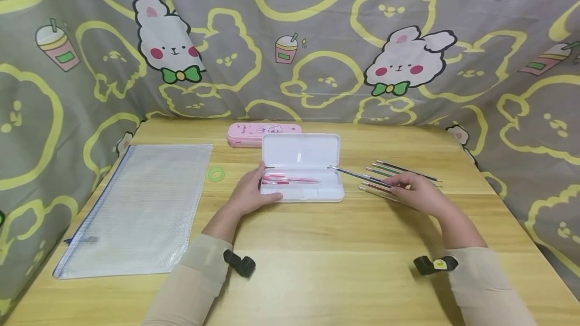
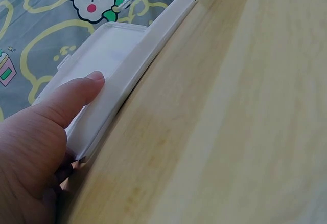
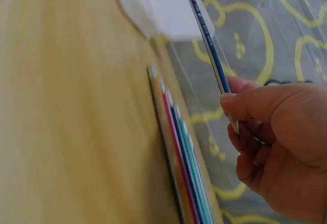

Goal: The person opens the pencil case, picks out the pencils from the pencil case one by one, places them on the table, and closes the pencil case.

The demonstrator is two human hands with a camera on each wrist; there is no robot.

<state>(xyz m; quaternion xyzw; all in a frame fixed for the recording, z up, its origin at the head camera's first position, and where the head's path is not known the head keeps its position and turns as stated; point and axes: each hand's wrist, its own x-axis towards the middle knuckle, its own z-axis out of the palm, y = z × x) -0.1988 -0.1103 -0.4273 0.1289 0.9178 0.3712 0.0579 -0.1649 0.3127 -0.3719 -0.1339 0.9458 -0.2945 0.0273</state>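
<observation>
A white pencil case (image 1: 302,195) lies with its lid (image 1: 301,150) raised, and several pink and red pens (image 1: 294,180) rest in its left part. My left hand (image 1: 246,190) grips the case's left end, thumb (image 2: 76,98) over the front edge and the other fingers low at the side, mostly hidden. A dark blue pencil (image 3: 204,29) is pinched near its sharpened tip between thumb and fingers of my right hand (image 1: 414,192). Its other end points left and overlaps the case's right side in the head view. Below that hand, several pencils (image 3: 176,127) lie side by side on the table.
Behind the open case sits a closed pink pencil case (image 1: 244,134). At the left lies a translucent zip pouch (image 1: 140,205), with a light green ring (image 1: 216,174) beside it. A patterned grey curtain (image 1: 326,64) hangs along the back and sides of the wooden table (image 1: 335,275).
</observation>
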